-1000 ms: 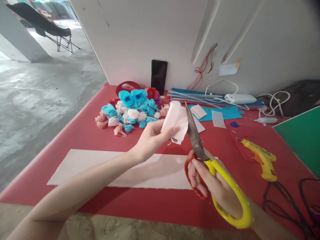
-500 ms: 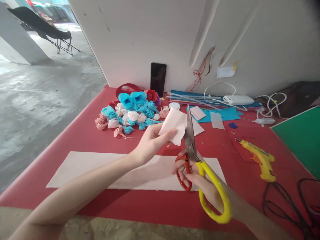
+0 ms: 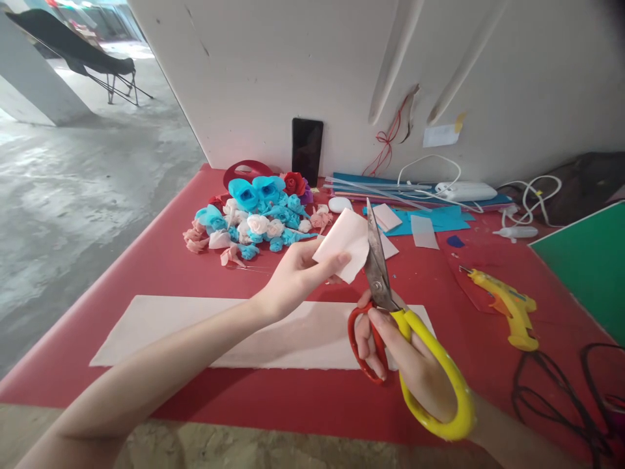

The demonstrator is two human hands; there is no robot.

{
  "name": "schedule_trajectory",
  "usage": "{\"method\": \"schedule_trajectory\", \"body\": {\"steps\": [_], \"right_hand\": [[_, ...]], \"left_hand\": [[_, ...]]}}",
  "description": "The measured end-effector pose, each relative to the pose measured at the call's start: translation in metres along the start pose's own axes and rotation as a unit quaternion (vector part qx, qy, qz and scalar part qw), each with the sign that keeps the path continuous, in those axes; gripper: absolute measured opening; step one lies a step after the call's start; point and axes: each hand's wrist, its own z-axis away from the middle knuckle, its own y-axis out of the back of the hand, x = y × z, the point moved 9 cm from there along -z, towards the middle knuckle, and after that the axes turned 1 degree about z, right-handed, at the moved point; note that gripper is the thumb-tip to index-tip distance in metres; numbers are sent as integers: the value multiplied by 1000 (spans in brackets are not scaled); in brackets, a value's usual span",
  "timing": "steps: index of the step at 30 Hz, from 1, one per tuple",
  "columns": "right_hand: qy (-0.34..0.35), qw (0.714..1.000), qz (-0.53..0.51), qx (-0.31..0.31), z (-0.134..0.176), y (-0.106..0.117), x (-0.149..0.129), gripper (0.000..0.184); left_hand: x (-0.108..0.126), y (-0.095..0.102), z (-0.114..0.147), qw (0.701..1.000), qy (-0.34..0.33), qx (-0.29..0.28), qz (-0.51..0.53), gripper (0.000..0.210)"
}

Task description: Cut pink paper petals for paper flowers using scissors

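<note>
Pinch the small folded pale-pink paper piece (image 3: 347,238) firmly in the left hand (image 3: 299,277), whose grip is closed, thumb on the near face, with the paper raised above the red tabletop (image 3: 273,404) and its right edge at the blades. The right hand (image 3: 415,361) has its grip wrapped around the handles of the metal scissors with red and yellow loops (image 3: 378,285); how far the blades are parted cannot be told. For a clean curve, turn the paper into the blades, layers aligned, thumb well clear.
</note>
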Motion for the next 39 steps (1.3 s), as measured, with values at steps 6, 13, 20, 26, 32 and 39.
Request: {"method": "schedule_trajectory", "body": {"steps": [6,13,20,26,32,39], "right_hand": [[-2,999,43,-9,1,-1,0,41],[-7,999,40,32,4,5,0,37],[-27,997,-64,-46,0,-9,5,18],[13,997,-18,-70,-3,-16,14,19],[53,998,-22,-37,-5,-8,20,16],[0,1000,-13,-10,-3,-1,6,23]], "left_hand": [[-2,5,-2,1000,-6,10,2,23],[-7,13,-8,998,-4,34,57,20],[-4,18,-11,994,-30,51,88,17],[-2,15,-6,997,-33,47,57,18],[-2,10,-2,1000,-17,25,1,25],[6,1,-1,996,-26,-42,-67,28]]}}
